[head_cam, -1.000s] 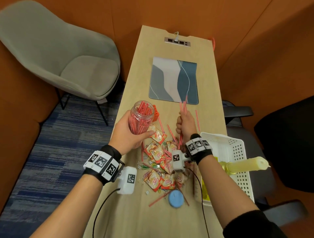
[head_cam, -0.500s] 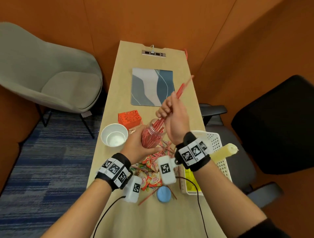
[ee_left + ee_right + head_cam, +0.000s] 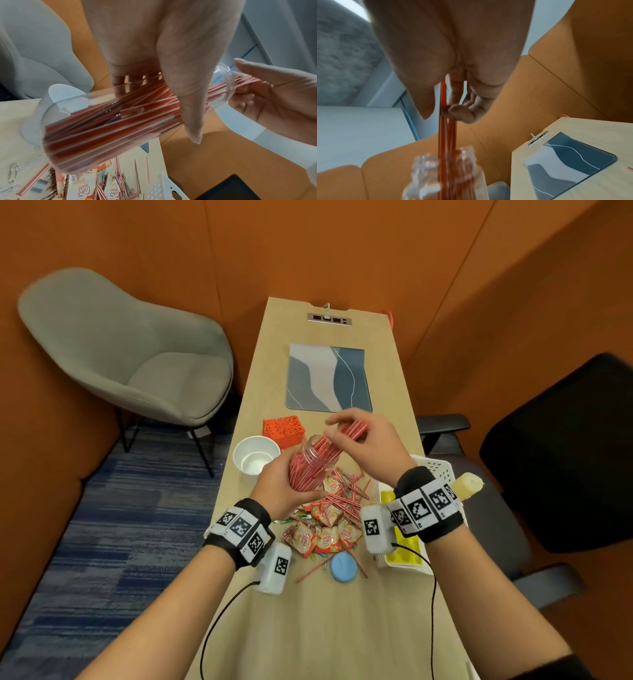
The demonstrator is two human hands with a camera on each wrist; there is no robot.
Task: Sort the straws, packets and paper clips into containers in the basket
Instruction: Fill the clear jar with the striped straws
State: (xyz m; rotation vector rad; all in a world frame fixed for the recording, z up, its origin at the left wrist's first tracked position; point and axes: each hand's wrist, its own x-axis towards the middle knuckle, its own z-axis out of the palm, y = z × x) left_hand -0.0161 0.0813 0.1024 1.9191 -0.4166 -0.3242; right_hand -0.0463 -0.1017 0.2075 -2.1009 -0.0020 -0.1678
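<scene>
My left hand (image 3: 284, 484) grips a clear plastic jar (image 3: 310, 465) packed with red striped straws and holds it tilted above the table, mouth pointing away and to the right. At the jar's mouth my right hand (image 3: 363, 443) has thumb and fingers loosely curled round a bundle of straws (image 3: 349, 429) whose ends stick out. The left wrist view shows the jar (image 3: 111, 121) and the right hand (image 3: 274, 94) at its mouth. More loose straws (image 3: 346, 494), creamer packets (image 3: 325, 537) and paper clips (image 3: 14, 171) lie heaped below.
A white basket (image 3: 435, 470) at the table's right edge holds a yellow tray (image 3: 404, 556) and a pale bottle (image 3: 469, 484). A white cup (image 3: 255, 455) and an orange box (image 3: 282, 431) stand left of the jar. A blue lid (image 3: 343, 566) lies near me. A patterned mat (image 3: 329, 378) lies further back.
My right hand lifted a bundle of straws off the table and fed them into the jar's mouth. The left hand raised and tilted the jar toward it.
</scene>
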